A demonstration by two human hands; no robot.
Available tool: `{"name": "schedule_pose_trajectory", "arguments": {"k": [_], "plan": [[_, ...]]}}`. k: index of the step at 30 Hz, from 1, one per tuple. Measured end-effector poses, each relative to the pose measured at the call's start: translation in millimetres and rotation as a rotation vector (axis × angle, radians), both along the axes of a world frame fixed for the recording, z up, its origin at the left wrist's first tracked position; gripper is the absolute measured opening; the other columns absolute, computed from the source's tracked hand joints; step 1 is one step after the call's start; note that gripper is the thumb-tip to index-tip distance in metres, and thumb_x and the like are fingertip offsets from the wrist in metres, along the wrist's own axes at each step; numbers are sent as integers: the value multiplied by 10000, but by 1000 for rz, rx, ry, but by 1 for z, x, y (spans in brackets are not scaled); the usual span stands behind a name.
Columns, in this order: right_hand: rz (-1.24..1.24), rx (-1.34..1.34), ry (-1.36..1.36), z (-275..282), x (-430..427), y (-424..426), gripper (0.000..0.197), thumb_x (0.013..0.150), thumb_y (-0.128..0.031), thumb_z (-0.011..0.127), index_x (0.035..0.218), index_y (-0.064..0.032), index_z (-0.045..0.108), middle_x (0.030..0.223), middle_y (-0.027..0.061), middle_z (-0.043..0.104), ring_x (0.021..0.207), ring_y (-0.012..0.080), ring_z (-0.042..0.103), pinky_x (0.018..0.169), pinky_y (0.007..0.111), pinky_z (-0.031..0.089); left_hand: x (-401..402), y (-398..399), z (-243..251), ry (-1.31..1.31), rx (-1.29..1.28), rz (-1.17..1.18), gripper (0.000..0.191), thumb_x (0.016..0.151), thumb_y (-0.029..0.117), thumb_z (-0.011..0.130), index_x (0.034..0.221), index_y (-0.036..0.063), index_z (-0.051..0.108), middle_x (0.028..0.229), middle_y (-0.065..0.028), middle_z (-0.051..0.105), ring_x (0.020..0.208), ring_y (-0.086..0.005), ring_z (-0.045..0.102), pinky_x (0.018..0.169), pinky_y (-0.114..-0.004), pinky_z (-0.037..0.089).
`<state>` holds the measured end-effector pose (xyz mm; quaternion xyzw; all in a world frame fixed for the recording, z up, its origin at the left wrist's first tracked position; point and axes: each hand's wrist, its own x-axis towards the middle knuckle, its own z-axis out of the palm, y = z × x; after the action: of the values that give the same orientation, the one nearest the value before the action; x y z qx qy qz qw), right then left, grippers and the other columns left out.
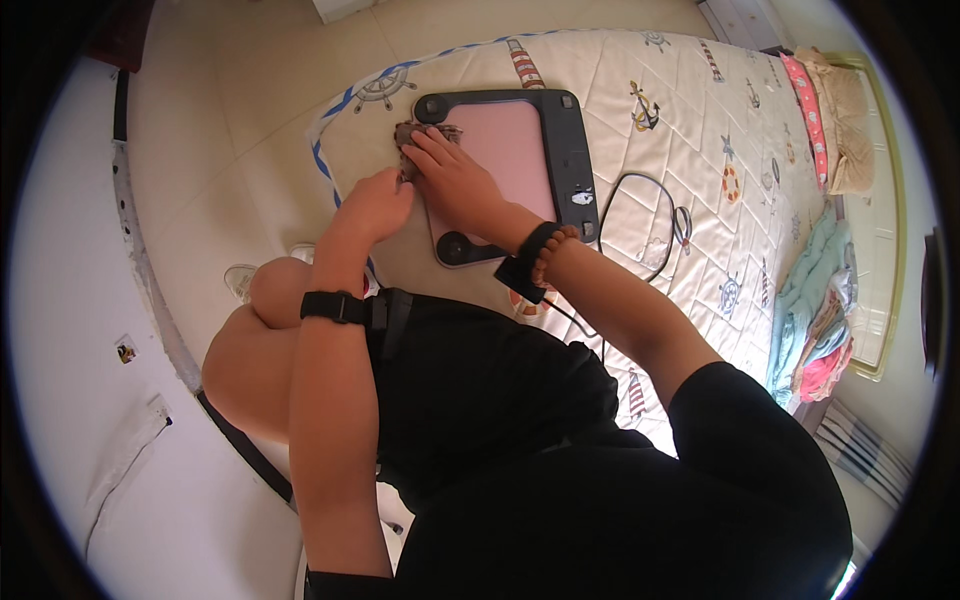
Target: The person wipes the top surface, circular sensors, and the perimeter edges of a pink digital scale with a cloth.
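A flat rectangular device (571, 161) with a black frame, a pink middle panel and round black corner parts lies on a quilted mattress cover. Its near left edge is partly hidden by my hands. My right hand (457, 180) presses a crumpled brown patterned cloth (409, 135) onto the device's left side, fingers spread over the fabric. Close beside it, my left hand (376, 204) is curled, with its fingertips pinching the cloth's lower end. Both wrists wear black straps; the right one also has a beaded bracelet and a small black box.
A black cable (673, 217) loops over the mattress cover (690, 135) right of the device. Folded clothes (817, 322) and a beige pillow (847, 127) lie at the far right. The tiled floor (255, 120) and a white wall (82, 300) are on the left.
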<state>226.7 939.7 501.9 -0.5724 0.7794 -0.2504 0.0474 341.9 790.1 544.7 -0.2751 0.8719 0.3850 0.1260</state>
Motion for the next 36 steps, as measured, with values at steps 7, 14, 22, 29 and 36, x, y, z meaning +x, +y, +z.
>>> {"name": "schedule_pose_trajectory", "arguments": {"k": [7,14,22,29,36], "plan": [[-21,62,-38,0,45,30,560,971,-201,690,1491,-44,553,1609,187,497,1537,389,427,1224,478,410,0,-12,0,-195,-87,126,411,1068,340,456,1313,117,700,1330,-205,720,1251,-429,665,1043,-525,535],[78,162,-141,23,28,35,572,985,-233,700,1504,-48,546,1621,191,475,1529,391,434,1214,485,419,0,-15,7,-188,-120,187,400,1068,278,459,1284,70,724,1221,-200,758,1177,-401,699,1049,-471,530],[-98,26,81,0,22,-4,560,973,-284,700,1468,-49,583,1615,184,495,1546,371,418,1221,499,402,-4,-13,7,-192,-113,218,420,1064,265,445,1321,70,713,1175,-179,778,1162,-369,718,1052,-465,530],[146,178,-76,32,40,77,501,983,-210,684,1462,-86,603,1596,145,527,1509,350,470,1199,465,442,-6,-17,3,-131,-84,227,423,1057,285,468,1316,57,712,1191,-213,765,1160,-404,708,1036,-462,533],[153,166,-168,38,23,79,407,985,-132,685,1391,-138,667,1521,77,611,1462,307,531,1165,423,483,-13,-14,7,-132,-29,158,426,1071,348,432,1271,98,713,1287,-229,726,1210,-427,678,1026,-518,538]]}}
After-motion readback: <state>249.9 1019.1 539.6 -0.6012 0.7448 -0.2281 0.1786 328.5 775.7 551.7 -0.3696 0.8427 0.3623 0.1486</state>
